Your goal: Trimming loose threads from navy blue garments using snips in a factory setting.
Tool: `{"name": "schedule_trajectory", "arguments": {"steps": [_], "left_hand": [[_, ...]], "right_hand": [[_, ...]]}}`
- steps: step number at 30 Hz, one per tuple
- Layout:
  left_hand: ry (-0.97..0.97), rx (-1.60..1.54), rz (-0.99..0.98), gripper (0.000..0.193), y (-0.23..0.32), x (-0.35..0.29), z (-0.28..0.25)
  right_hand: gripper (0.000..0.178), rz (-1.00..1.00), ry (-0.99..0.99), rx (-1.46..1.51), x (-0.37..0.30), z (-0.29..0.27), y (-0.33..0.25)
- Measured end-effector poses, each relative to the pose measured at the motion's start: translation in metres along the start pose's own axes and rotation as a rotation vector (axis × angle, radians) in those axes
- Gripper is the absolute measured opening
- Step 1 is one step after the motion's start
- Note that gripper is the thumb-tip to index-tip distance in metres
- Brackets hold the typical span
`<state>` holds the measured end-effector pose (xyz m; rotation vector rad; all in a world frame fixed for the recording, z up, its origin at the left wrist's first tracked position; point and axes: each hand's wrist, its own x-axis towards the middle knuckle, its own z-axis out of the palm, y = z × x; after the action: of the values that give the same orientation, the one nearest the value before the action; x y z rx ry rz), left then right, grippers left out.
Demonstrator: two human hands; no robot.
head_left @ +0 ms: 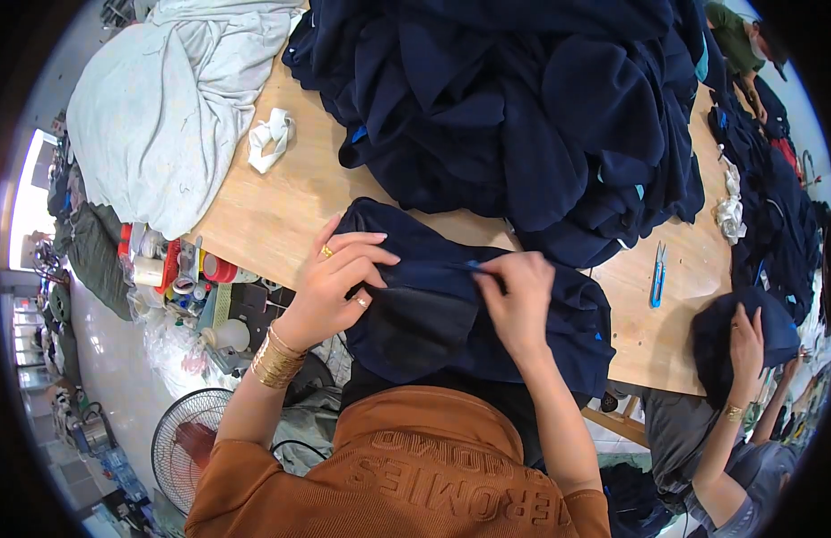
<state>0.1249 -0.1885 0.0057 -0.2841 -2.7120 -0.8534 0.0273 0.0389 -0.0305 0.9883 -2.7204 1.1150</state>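
Note:
A dark navy garment (415, 247) lies folded at the table's near edge, in front of my body. A smooth black patch (422, 327) shows on its near part. My left hand (335, 282) rests on the garment's left side with its fingers stretched out over the cloth. On the right, my right hand (518, 296) is closed in a pinch at the garment's middle, slightly blurred. A small bright blue bit (474, 264) shows at those fingertips; whether it is loose or part of the cloth, I cannot tell.
A big heap of navy garments (523, 108) covers the table's far side. Blue thread snips (657, 278) lie to the right. White cloth (164, 108) drapes the far left, near a white fabric strip (272, 139). A co-worker's hand (747, 345) holds navy fabric at right. A fan (191, 439) stands lower left.

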Motion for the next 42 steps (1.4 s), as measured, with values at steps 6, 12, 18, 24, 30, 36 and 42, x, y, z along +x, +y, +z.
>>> {"name": "schedule_trajectory", "arguments": {"steps": [6,12,18,24,30,36,42], "left_hand": [[-0.004,0.049,-0.064,0.019,0.008,-0.024,0.006],[-0.279,-0.073,-0.123,0.014,0.020,-0.024,0.007],[-0.093,-0.206,-0.215,0.011,0.033,-0.008,0.015],[-0.026,-0.223,-0.065,0.019,0.060,0.019,0.048],[-0.108,-0.121,0.003,0.029,0.047,0.020,0.065],[-0.099,-0.117,-0.103,0.029,0.031,0.003,0.055],[-0.122,-0.086,-0.063,0.028,0.035,0.006,0.056]], "right_hand": [[0.024,-0.364,0.296,-0.228,-0.024,-0.043,-0.011],[0.028,-0.165,0.068,-0.267,-0.084,-0.023,0.021],[0.030,-0.080,0.187,-0.245,-0.087,-0.022,0.017],[0.029,-0.132,0.257,-0.227,-0.089,-0.025,0.013],[0.030,-0.062,0.172,-0.258,-0.101,-0.035,0.015],[0.019,0.328,0.311,-0.243,-0.131,-0.091,0.058],[0.016,0.615,0.172,-0.155,-0.106,-0.098,0.077]]}}
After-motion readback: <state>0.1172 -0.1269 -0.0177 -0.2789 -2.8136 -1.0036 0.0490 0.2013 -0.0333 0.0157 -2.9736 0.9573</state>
